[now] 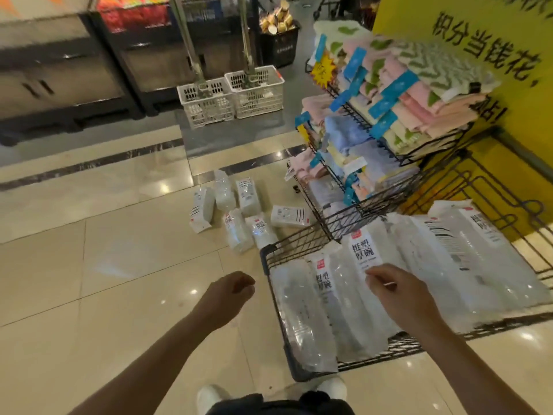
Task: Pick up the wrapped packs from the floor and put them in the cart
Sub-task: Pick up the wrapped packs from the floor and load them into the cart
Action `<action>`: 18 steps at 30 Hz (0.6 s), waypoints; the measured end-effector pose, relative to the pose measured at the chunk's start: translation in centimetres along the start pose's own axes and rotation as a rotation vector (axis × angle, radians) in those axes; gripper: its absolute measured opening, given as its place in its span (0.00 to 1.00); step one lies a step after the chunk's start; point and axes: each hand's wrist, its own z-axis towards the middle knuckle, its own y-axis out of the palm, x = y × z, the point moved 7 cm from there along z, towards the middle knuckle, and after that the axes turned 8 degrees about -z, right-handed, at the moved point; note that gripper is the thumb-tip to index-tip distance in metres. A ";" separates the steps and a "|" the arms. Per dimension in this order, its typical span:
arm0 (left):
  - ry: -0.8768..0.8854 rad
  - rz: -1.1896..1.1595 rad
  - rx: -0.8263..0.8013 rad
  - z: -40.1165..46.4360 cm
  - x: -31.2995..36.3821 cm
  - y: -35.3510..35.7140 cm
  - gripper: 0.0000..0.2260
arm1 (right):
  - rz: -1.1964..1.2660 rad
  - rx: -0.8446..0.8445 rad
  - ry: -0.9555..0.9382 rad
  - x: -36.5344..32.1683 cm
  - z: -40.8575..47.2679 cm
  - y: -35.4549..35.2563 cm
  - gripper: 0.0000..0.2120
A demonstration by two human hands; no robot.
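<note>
Several white wrapped packs (239, 209) lie scattered on the tiled floor ahead of me. A black wire cart (270, 254) stands at my right and holds several more of the same packs (363, 283), laid side by side. My left hand (232, 290) hangs over the floor just left of the cart's corner, fingers loosely curled, holding nothing. Over the packs in the cart hovers my right hand (389, 287), fingers loosely bent and empty.
A wire rack of folded towels (389, 127) stands right of the floor packs, touching the cart's far end. Two white plastic crates (233, 95) sit further back by dark display cabinets (59, 79). A yellow sign wall (493, 55) fills the right. My shoes (209, 396) show at the bottom.
</note>
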 end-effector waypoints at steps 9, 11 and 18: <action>-0.207 -0.175 0.166 -4.2 -20.1 -14.6 0.08 | 0.085 -0.265 0.160 -9.1 -4.7 16.3 0.04; -0.297 -0.253 0.190 -5.0 -24.5 -17.0 0.08 | 0.066 -0.298 0.201 -10.5 -5.0 18.7 0.05; -0.507 -0.404 0.210 -4.2 -33.1 -22.0 0.06 | 0.040 -0.339 0.237 -17.2 -1.7 23.9 0.06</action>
